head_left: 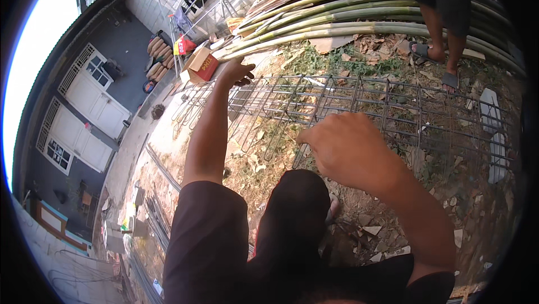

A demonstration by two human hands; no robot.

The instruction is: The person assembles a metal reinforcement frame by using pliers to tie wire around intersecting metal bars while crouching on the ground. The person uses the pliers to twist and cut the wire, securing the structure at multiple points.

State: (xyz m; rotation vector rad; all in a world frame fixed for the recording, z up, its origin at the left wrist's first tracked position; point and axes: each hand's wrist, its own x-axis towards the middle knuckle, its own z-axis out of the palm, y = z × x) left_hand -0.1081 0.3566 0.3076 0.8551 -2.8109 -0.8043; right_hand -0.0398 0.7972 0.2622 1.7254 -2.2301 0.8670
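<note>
A rebar cage (386, 104) is stretching across the ground from the centre left of the frame toward the right edge, lying roughly level with both hands. Its thin long bars are running side by side, and squarish stirrups are crossing them at intervals, forming an open, see-through lattice. The steel is looking dark grey-brown on the right and paler in the glare on the left. Several narrow, rounded loops are sticking out from its near side toward the middle of the frame.

The left hand (238, 72) is hovering or resting at the cage's left part, upper centre of the frame; its fingers are bending loosely with gaps between them. Nothing is showing in their hold, though I cannot tell whether they are touching a bar. The right hand (349, 144) is showing its back over the near edge of the cage, just right of centre, its fingers curling downward out of sight; how tightly they are closing, and on what, I cannot tell.

Dry leaves (258, 163) are littering the soil below. Green bamboo poles (365, 27) are lying along the upper right, where another person's sandalled feet (451, 79) are standing beside the cage. A red and tan cardboard box (203, 67) is sitting at upper left of centre.
</note>
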